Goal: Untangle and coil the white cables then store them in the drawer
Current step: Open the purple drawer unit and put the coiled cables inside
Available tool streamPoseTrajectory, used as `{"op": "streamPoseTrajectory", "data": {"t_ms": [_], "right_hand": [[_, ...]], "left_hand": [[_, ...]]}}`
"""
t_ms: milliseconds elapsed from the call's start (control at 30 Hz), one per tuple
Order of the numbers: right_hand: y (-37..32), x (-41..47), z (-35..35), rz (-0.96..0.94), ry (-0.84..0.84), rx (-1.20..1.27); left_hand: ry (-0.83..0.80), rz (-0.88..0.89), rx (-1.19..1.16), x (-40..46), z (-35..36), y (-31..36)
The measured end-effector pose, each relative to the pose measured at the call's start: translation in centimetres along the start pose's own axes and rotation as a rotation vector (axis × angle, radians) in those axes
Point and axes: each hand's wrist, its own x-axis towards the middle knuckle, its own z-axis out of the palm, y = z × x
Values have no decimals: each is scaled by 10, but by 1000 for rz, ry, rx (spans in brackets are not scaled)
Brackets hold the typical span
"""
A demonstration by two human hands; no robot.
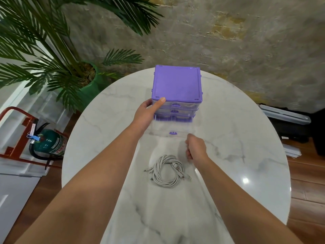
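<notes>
The white cables (167,170) lie as one loose coil on the marble table (237,155), near me, with several plug ends sticking out. Behind the coil stands a purple drawer unit (177,83) with three clear drawers. Its bottom drawer (168,126) is pulled out toward me and looks blurred, and the drawer's purple handle (173,132) is free. My left hand (147,111) grips the unit's front left corner, thumb on the lid. My right hand (195,147) is curled at the drawer's front right corner, just behind the coil, and appears to grip the rim.
A potted palm in a green pot (89,88) stands off the table's left side. A green fire extinguisher (49,143) in a red stand sits on the floor at the left. Dark cases (290,124) lie on the floor at the right.
</notes>
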Motion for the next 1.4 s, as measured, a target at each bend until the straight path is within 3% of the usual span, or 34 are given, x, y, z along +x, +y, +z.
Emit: {"op": "streamPoseTrajectory", "data": {"t_ms": [133, 233, 333, 867, 1000, 1133, 1233, 1400], "right_hand": [[-8, 12, -3, -300, 273, -12], [-14, 25, -1, -430, 196, -277], [-9, 29, 1, -422, 123, -388], [41, 13, -7, -502, 149, -502], [38, -4, -10, -456, 139, -294], [45, -26, -16, -386, 274, -12], [59, -40, -20, -344, 271, -55], [77, -52, -18, -386, 94, -239]], "left_hand": [[-12, -1, 2, -1, -1, -1], [-16, -2, 7, -1, -1, 0], [-16, 8, -10, -1, 0, -1], [-9, 19, -10, 2, 2, -5], [-7, 29, 21, 0, 2, -5], [7, 14, 85, -6, -1, -6], [104, 70, 51, -29, 0, -17], [293, 133, 96, -70, 4, -81]]}}
